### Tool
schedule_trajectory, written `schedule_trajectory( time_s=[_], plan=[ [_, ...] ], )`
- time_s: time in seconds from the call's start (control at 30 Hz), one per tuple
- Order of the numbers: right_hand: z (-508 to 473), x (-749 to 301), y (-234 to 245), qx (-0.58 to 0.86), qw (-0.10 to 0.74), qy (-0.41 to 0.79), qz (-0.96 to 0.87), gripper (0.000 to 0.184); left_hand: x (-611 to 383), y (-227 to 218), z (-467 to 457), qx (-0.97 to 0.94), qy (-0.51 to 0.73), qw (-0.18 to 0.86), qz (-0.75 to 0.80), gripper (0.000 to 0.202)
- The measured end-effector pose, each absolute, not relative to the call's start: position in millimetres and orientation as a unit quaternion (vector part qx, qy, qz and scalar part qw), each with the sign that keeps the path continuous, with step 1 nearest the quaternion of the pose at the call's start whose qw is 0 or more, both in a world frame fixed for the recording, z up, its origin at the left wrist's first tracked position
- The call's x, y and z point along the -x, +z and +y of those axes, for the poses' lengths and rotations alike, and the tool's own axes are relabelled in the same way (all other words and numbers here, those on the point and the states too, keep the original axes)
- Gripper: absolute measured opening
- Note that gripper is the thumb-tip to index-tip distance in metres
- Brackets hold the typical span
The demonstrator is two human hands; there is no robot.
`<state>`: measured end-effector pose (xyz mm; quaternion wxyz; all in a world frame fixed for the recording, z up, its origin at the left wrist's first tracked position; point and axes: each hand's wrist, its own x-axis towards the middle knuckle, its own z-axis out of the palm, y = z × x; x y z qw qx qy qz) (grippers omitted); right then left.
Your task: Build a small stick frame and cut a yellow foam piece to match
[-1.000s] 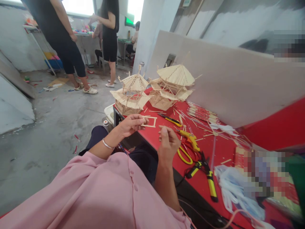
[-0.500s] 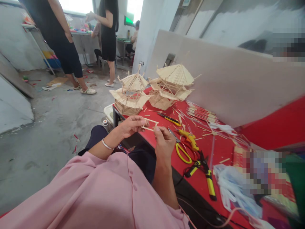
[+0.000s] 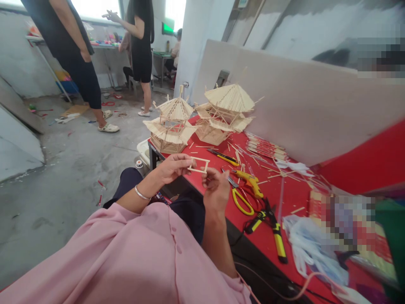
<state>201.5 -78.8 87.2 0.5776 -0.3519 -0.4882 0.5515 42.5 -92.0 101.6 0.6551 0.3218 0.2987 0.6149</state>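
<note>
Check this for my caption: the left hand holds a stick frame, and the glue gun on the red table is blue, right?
Not blue: the head view shows that the glue gun on the red table is yellow. The left hand does hold a stick frame.

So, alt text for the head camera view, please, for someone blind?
A person's left hand holds a small rectangular stick frame, the right hand close by its corner; nearby, a red table carries two pagoda-like stick models, yellow-handled scissors and a yellow glue gun.

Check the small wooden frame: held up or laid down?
Held up: the left hand pinches one end of the small wooden frame; whether the right hand touches it, I cannot tell.
</note>
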Motion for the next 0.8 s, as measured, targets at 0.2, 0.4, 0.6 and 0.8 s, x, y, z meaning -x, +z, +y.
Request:
schedule_trajectory(
  time_s=[0.2,0.4,0.6,0.8],
  plan=[
    [-78.4,-196.3,82.9,0.342,0.583,0.582,-0.452,0.077,-42.3,102.8,-91.2,-0.300,0.629,0.657,0.288,0.038],
    [-80.9,-197.6,71.0,0.405,0.621,0.503,-0.444,0.045,-40.9,101.1,-88.0,-0.278,0.638,0.659,0.286,0.039],
    [-84.6,-194.4,60.7,0.389,0.574,0.503,-0.516,0.039,-47.0,96.9,-88.4,-0.274,0.633,0.669,0.278,0.035],
    [-85.1,-188.2,61.4,0.378,0.588,0.496,-0.515,0.032,-53.0,92.0,-88.4,-0.271,0.619,0.679,0.285,0.038]
  ],
)
